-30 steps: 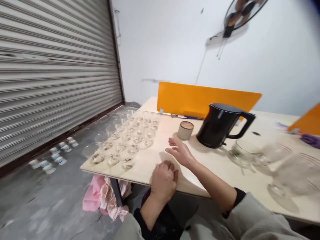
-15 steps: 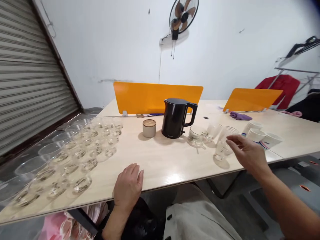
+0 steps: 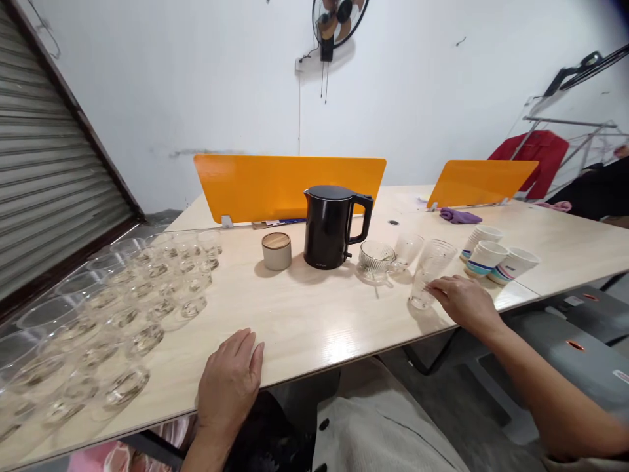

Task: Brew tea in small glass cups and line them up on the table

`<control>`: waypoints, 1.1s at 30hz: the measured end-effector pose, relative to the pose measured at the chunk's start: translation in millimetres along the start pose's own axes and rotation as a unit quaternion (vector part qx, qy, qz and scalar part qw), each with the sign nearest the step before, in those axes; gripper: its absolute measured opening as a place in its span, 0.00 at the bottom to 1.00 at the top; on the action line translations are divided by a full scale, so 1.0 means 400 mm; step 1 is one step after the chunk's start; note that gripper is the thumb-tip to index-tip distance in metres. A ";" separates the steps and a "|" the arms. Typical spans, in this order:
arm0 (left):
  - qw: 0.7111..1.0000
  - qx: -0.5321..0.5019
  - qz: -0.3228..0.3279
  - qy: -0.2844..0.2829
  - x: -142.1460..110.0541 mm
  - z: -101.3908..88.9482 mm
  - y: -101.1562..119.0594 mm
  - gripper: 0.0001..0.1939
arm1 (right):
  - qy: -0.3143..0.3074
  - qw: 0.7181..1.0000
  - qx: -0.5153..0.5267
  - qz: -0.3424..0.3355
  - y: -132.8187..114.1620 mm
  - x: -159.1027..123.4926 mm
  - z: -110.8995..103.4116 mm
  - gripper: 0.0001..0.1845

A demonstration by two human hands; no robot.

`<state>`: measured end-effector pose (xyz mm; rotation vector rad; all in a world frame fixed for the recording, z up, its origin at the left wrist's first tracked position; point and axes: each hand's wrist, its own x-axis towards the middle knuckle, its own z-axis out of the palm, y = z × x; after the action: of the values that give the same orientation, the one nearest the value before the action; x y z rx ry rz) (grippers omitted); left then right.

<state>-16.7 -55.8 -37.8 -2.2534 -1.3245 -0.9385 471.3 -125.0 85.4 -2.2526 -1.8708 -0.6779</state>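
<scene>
My left hand [image 3: 230, 377] lies on the table's near edge, fingers stretched out and holding nothing. My right hand [image 3: 464, 300] has its fingers pinched at the lower right side of a tall clear drinking glass [image 3: 435, 259]; the exact contact is partly hidden. Just left of that glass are a clear glass mug [image 3: 407, 250] and a ribbed glass cup [image 3: 376, 257] on a clear saucer. Stacked paper cups [image 3: 485, 257] with blue bands stand beyond the right hand. A black electric kettle [image 3: 328, 226] is in the middle, beside a beige jar [image 3: 276, 252] with a wooden lid.
Rows of clear cups [image 3: 147, 288] cover the table's left end. Orange dividers [image 3: 255, 187] stand behind the kettle and at the right. A purple cloth [image 3: 459, 216] lies at the back right. Grey stools [image 3: 565, 347] are under the right side.
My right hand has moved down and left onto the tall glass's lower part. My left hand stays on the table edge. The view has shifted slightly.
</scene>
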 end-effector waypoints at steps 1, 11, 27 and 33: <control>1.000 -0.001 0.000 -0.001 0.000 0.000 0.000 0.13 | 0.006 1.000 0.004 0.003 -0.001 -0.002 -0.002 0.15; 1.000 -0.002 -0.007 -0.009 -0.002 -0.001 -0.001 0.13 | 0.039 0.997 0.056 0.026 0.019 0.000 -0.020 0.14; 0.999 -0.016 -0.023 -0.022 0.001 -0.011 0.004 0.13 | 0.144 0.986 0.081 0.020 0.001 -0.023 -0.086 0.15; 1.000 -0.016 -0.017 -0.022 0.002 -0.012 0.004 0.14 | 0.244 0.963 0.105 0.046 -0.017 -0.043 -0.138 0.14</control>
<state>-16.9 -59.1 -33.9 -2.2940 -1.3793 -0.9336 448.8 -160.1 126.2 -1.8160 -1.5106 -0.8758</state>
